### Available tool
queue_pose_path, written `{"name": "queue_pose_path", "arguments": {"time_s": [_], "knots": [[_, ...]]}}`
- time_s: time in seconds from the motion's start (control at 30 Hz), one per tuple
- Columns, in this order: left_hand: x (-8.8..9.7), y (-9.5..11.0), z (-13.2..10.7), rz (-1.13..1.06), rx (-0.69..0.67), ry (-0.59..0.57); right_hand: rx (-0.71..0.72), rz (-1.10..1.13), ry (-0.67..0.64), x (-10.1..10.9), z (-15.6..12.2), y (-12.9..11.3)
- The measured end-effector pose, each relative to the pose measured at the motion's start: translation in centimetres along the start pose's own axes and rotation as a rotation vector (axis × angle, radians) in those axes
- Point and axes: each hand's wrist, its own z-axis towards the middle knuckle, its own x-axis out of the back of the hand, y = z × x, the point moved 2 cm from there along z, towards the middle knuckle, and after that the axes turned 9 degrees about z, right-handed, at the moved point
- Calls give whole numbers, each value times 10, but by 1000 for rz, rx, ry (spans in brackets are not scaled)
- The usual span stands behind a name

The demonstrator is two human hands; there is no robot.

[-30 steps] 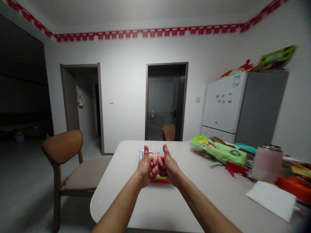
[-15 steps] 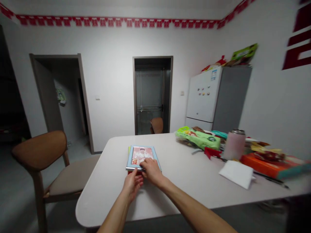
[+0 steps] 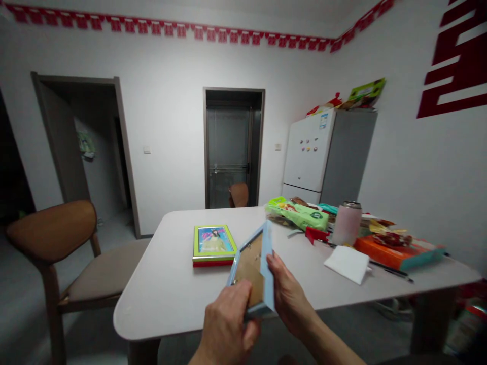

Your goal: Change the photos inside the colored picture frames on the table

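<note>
A light-blue picture frame is held up above the near side of the table, tilted, with its brown backing board facing me and to the left. My left hand grips its lower left edge, the fingers bent at the backing. Along the right edge, my right hand holds it with the thumb on the rim; some of its fingers are hidden behind. A green picture frame with a figure in a pale dress lies face up beyond my left hand. Beneath that one is something red, mostly covered.
On the right of the white table are a green packet, a pink bottle, a white folded paper, an orange box and a dark pen. A wooden chair stands at the left.
The blue frame has been lifted off the green one, brought right and nearer, and turned so that its back shows. Both hands moved with it. The view has shifted slightly to the right.
</note>
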Motion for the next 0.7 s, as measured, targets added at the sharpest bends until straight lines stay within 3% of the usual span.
{"name": "queue_pose_path", "arguments": {"time_s": [0.1, 0.23, 0.37, 0.47, 0.6, 0.7], "knots": [[-9, 2, -30, 279, -243, -43, -113, 59, 7, 13, -23, 9], [-28, -16, -59, 471, -332, -50, -237, -22, -39, 24, -26, 33], [-42, -26, -66, 532, -314, -17, -271, -125, -127, 31, -7, 52], [-48, -26, -63, 558, -252, -27, -203, -404, -157, 42, 11, 62], [-52, -21, -59, 566, -152, -206, -4, -916, -114, 54, 28, 74], [-52, -18, -59, 552, -93, -329, 79, -1173, -108, 56, 30, 81]]}}
